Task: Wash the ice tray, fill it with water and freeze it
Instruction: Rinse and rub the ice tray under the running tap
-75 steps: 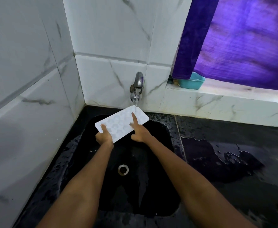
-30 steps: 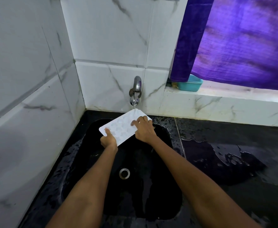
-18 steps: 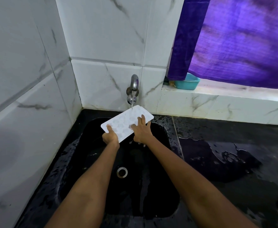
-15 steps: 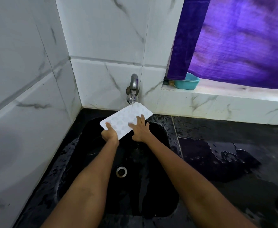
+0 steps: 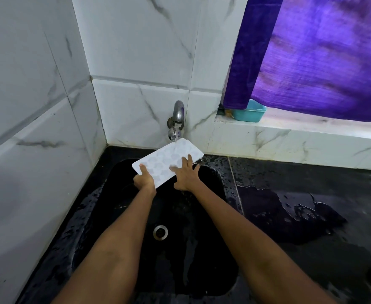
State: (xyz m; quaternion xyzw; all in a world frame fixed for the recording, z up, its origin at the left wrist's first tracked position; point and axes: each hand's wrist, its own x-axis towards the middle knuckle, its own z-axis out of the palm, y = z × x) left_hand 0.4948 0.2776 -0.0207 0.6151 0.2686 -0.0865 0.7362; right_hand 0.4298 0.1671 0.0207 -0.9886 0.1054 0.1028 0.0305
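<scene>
The white ice tray (image 5: 168, 160) is held tilted above the black sink (image 5: 213, 270), under the running tap (image 5: 177, 119). The left hand (image 5: 144, 181) grasps its near corner; the right hand (image 5: 185, 175) lies flat upon it, fingers spread, not closed.

right hand (image 5: 185, 175) is flattening, fingers now spreading across the ice tray (image 5: 169, 161) instead of one pointing; left hand (image 5: 144, 179) is sliding its thumb further onto the tray's near corner.

No text, label, brand, number or sign can be read anywhere in this view.
</scene>
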